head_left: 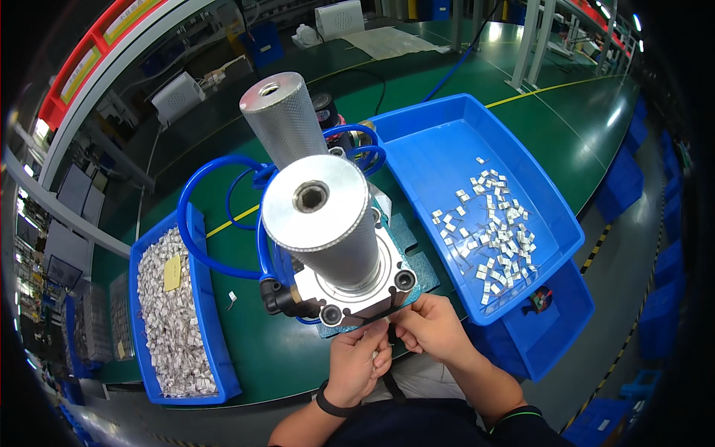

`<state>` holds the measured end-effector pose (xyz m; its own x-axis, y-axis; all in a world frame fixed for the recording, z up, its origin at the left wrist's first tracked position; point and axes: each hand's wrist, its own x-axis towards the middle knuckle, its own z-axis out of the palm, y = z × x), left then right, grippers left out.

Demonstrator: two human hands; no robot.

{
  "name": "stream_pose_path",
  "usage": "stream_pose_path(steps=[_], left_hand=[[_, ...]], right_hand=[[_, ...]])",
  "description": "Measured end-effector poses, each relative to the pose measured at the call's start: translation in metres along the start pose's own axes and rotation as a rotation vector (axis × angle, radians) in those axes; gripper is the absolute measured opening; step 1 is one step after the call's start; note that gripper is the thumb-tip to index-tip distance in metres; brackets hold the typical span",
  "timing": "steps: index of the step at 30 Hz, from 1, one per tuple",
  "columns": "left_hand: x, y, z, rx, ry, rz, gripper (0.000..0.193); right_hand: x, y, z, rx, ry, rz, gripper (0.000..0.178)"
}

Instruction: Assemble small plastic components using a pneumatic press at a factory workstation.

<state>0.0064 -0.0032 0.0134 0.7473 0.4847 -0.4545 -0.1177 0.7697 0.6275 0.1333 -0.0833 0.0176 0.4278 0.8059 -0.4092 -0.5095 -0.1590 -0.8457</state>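
Observation:
A pneumatic press [316, 205] with two knurled silver cylinders stands in the middle of the bench. Right at its front edge, my left hand [356, 366] is closed, thumb against the curled fingers; a small pale bit shows between them, too little to name. Beside it my right hand [436, 328] pinches with thumb and forefinger close under the press's front edge. The fingertips of both hands nearly meet there, and whatever the right one grips is hidden. One small white component with wire leads [232, 299] lies on the green bench left of the press.
Small white leaded parts fill a blue bin [229, 372] on the left, a yellow tag on top. A larger blue tray [417, 160] at right holds scattered white parts. Another blue bin [555, 335] sits below it. Blue air hoses [195, 179] loop left of the press.

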Motion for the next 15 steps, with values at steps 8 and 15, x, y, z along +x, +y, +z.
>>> stream_pose_path(steps=[8, 15], left_hand=[[-0.0003, -0.0015, 0.0011, -0.012, 0.026, 0.020, 0.023], [0.0008, -0.0027, 0.0014, -0.027, 0.020, 0.032, 0.025]], right_hand=[[0.0010, 0.0009, 0.0004, 0.018, 0.001, 0.020, 0.021], [0.0010, 0.0012, 0.0001, 0.040, -0.006, 0.013, 0.024]])
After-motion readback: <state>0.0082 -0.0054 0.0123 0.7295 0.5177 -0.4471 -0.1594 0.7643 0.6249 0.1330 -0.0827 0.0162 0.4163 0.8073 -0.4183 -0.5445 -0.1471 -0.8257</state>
